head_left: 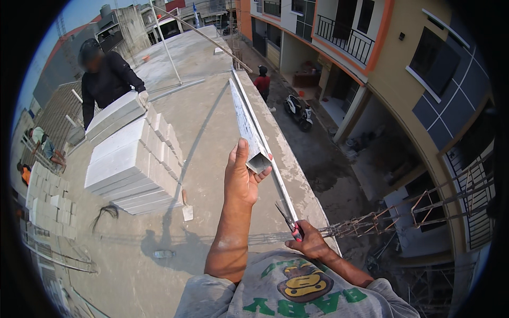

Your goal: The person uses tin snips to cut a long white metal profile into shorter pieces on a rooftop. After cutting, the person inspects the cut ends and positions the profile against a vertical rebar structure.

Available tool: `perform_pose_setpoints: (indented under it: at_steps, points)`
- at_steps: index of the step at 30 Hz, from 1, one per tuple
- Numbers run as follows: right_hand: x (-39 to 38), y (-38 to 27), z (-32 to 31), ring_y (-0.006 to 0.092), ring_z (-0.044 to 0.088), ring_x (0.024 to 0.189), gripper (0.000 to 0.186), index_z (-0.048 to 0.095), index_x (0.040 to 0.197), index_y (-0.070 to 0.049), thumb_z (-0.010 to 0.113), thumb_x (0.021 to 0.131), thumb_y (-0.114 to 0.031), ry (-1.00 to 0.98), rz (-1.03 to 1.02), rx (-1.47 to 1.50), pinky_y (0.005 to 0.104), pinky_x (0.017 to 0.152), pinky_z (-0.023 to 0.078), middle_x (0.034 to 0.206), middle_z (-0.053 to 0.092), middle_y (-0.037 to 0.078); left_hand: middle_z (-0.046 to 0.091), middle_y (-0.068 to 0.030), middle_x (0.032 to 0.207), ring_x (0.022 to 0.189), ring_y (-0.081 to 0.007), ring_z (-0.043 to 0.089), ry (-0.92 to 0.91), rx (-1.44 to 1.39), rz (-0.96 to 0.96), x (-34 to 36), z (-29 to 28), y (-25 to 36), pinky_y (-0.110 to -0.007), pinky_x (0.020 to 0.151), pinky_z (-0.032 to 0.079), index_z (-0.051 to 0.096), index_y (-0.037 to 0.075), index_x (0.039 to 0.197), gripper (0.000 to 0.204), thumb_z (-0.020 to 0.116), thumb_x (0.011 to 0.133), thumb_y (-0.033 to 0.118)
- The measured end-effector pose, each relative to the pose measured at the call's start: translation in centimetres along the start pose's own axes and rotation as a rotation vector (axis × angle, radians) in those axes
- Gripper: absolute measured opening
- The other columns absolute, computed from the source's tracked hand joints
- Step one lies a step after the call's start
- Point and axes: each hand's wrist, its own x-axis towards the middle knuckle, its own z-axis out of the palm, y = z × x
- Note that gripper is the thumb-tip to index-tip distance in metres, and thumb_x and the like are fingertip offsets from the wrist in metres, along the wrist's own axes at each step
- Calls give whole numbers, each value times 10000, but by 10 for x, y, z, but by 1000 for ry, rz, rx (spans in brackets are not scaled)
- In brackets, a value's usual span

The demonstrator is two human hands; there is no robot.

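Out in front of me, my left hand (244,175) is wrapped round the near end of a long hollow metal profile (245,121) with a square opening. The profile stretches away toward the far end of the roof slab. Lower and to the right, my right hand (312,241) grips cutting snips (286,213) by their red and black handles. Their blades point up and left, apart from the profile. A thin pale straight strip (269,151) runs along the slab's right side, close by the snips.
At left a person (108,74) holds a pale block (115,114) over a stack of blocks (119,164). A trowel (187,212) and plastic bottle (164,254) lie on the slab (207,132). Right of its edge, an alley with a motorcycle (298,112) lies below; a rebar cage (392,214) juts out.
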Motion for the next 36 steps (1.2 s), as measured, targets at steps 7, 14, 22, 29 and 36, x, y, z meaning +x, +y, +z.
perform_pose_setpoints:
  at_steps: [7, 14, 22, 29, 36]
  points:
    - [8, 12, -5, 271, 610, 867, 582, 554, 1097, 17, 805, 706, -334, -44, 18, -80, 375, 786, 490, 920, 618, 147, 608, 29, 982, 828, -97, 567, 6, -27, -172, -3, 8, -37, -276, 607, 419, 574, 165, 1174, 594, 753, 764, 557]
    - [7, 21, -7, 259, 609, 871, 582, 554, 1098, 8, 797, 711, -351, -40, 92, -41, 368, 789, 488, 917, 618, 134, 606, 19, 904, 762, -82, 550, -25, -3, -239, -4, 3, -48, -245, 547, 385, 582, 160, 1153, 587, 759, 757, 555]
    - [6, 21, -6, 236, 608, 850, 577, 559, 1092, -6, 798, 710, -366, -16, 94, -43, 350, 778, 490, 908, 619, 120, 601, -18, 836, 698, -90, 554, 36, 105, -202, 3, 4, -37, -227, 493, 390, 580, 150, 1133, 641, 709, 748, 646]
    - [4, 15, -6, 232, 611, 852, 570, 564, 1081, -4, 801, 709, -366, -16, 112, -44, 349, 772, 492, 907, 625, 124, 592, 12, 801, 669, -91, 547, 50, 146, -228, 7, 3, -32, -239, 482, 392, 598, 179, 1073, 555, 704, 766, 628]
    - [3, 15, -1, 281, 620, 876, 566, 571, 1069, 3, 789, 715, -381, -7, 102, -56, 371, 794, 492, 933, 631, 167, 587, 18, 822, 708, -94, 546, 52, 134, -215, 5, 5, -33, -245, 506, 397, 585, 189, 1105, 592, 685, 763, 662]
